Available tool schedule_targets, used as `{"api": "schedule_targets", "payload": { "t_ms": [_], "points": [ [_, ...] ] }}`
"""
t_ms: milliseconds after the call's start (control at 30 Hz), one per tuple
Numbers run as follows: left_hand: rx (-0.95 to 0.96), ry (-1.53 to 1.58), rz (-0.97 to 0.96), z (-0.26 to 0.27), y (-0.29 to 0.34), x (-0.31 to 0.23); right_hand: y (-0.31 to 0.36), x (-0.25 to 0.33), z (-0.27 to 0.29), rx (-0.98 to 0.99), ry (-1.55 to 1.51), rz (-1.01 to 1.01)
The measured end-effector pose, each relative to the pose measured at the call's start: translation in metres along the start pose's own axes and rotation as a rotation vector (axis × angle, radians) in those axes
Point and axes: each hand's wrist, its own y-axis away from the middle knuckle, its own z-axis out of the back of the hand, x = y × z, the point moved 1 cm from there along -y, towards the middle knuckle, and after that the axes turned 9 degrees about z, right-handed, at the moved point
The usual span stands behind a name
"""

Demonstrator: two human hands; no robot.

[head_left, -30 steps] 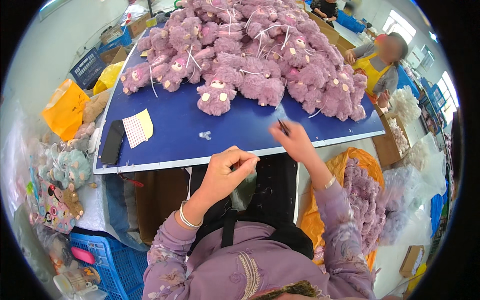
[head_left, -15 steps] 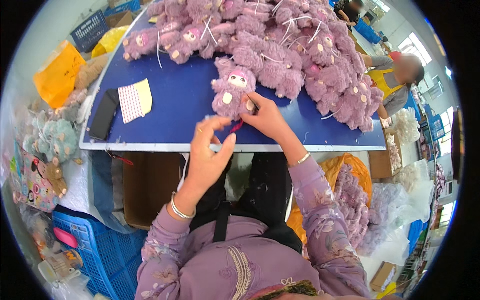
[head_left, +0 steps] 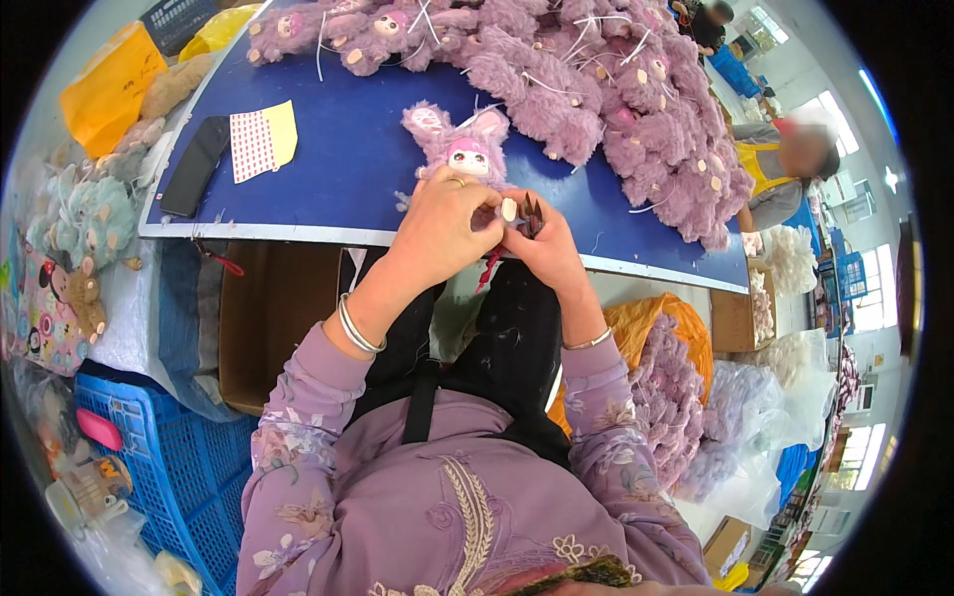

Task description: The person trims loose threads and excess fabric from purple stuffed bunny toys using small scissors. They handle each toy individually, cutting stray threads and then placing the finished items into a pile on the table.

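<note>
A mauve plush doll [head_left: 468, 159] with long ears and a pale face lies on its back at the table's near edge. My left hand [head_left: 437, 230] is closed on its lower body, thumb and fingers pinching beside a small cream foot [head_left: 509, 210]. Against the same foot is my right hand [head_left: 545, 248], which also grips dark thread snips [head_left: 532, 213]. Their two pointed tips stick up between the fingers, and a red wrapped part hangs below the hand. What lies between my fingertips is too small to make out.
Many similar plush dolls [head_left: 636, 129] with white ties are heaped on the blue table [head_left: 338, 149]. A black phone [head_left: 195, 167] and a patterned sheet [head_left: 262, 142] lie left. Below are a blue crate [head_left: 169, 467] and an orange sack [head_left: 616, 323]. Another person [head_left: 770, 169] works at right.
My left hand has moved up and right and closed on the doll. The doll has come nearer, its ears now spread. The snips' points now show upward from my right hand.
</note>
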Motion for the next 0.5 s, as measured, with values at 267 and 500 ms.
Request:
{"api": "schedule_targets", "payload": {
  "t_ms": [267,500],
  "points": [
    [0.055,0.219,0.136,-0.004,-0.002,0.008,0.003,-0.003,-0.002,-0.075,0.044,0.015],
    [0.091,0.400,0.277,-0.007,-0.003,0.016,0.002,-0.002,-0.002,-0.132,0.080,-0.014]
  ]
}}
